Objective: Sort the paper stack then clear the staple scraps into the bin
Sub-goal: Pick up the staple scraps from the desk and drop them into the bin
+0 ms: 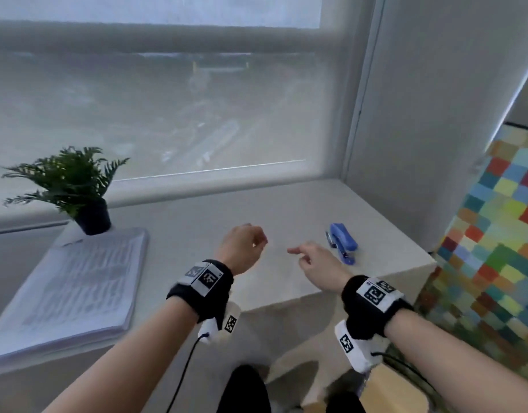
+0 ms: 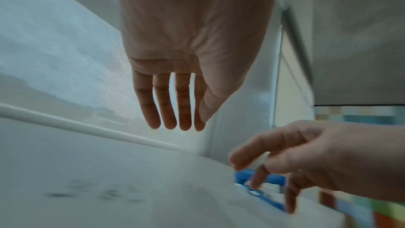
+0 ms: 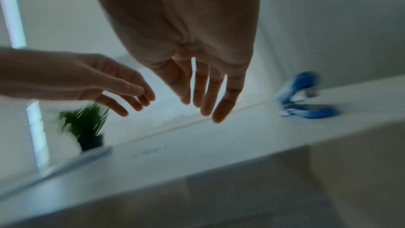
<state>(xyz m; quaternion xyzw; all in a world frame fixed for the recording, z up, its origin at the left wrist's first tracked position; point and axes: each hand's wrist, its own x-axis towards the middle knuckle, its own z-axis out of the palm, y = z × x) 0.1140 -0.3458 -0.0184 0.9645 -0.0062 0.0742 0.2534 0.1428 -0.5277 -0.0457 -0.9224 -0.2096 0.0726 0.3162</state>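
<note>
From the head view, two forearms with black wrist bands reach over the pale worktop [image 1: 286, 210]. The left hand [image 1: 242, 248] and right hand [image 1: 316, 263] hover side by side, holding nothing. The paper stack [image 1: 75, 281] lies at the left, a potted plant [image 1: 75, 186] touching its far edge. A blue stapler [image 1: 343, 242] sits just beyond the right hand.

From the left wrist, the fingers [image 2: 166, 107] hang straight, slightly parted, above the worktop; the right hand's fingers droop loosely in front of the stapler.

From the right wrist, the fingers [image 3: 210, 93] hang straight and slightly spread; the stapler lies to their right, blurred.
</note>
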